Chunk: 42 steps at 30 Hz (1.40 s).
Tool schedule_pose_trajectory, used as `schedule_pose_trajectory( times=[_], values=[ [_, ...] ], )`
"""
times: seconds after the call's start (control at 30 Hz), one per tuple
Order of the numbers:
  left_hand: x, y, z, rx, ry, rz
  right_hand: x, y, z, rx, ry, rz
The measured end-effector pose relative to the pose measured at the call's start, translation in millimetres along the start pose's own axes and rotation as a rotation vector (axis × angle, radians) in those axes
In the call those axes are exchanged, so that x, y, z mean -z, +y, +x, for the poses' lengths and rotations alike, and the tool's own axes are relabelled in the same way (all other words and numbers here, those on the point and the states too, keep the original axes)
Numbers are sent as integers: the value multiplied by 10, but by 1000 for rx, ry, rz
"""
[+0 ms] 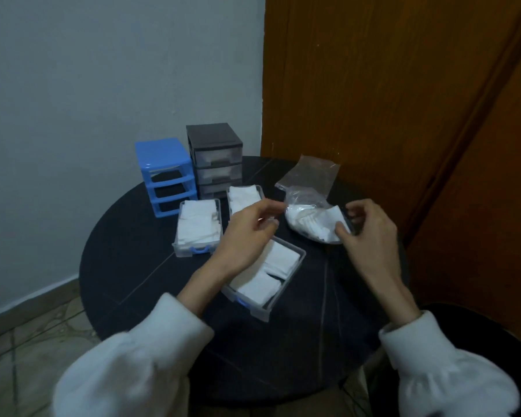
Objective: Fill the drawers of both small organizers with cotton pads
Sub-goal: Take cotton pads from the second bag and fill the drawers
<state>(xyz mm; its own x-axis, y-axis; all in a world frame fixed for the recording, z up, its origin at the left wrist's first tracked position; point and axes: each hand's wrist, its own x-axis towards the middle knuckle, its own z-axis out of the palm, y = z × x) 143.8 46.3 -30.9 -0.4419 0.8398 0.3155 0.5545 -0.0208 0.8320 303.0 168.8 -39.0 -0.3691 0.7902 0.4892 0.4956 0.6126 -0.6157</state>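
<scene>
The bag of cotton pads (312, 219) lies right of centre frame, its long axis slanting down-right between the hands. The right hand (370, 233) pinches its lower-right end; the left hand (247, 233), fingers curled, seems to pinch its upper-left plastic. Nearest drawer (266, 279) sits below-left.

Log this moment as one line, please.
left hand: pinching bag | right hand: gripping bag | blue organizer: slots empty | nearest drawer: part-filled

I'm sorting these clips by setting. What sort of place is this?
Probably a room corner at home: a small round black table against a plain wall, a wooden door, and a tiled floor.
</scene>
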Motion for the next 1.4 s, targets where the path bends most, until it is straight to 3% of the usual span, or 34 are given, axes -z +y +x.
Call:
schedule_pose_trajectory(
  times=[0.1,0.3,0.73,0.97,1.2,1.4],
  values=[
    [-171,105,254,-52,-87,162,-57,82,26,-113,-97,-67],
    [-426,26,568,7,-214,309,-242,153,43,-131,-163,-117],
    [-531,-93,529,58,-171,176,-335,156,89,-135,-163,-109],
    [-539,-75,509,59,-155,193,-207,191,61,-142,-117,152],
    [-558,-54,498,72,-162,203,-48,240,25,-148,-95,248],
    [-557,52,408,-61,-59,193,45,296,-60,-143,-68,292]
  ],
)
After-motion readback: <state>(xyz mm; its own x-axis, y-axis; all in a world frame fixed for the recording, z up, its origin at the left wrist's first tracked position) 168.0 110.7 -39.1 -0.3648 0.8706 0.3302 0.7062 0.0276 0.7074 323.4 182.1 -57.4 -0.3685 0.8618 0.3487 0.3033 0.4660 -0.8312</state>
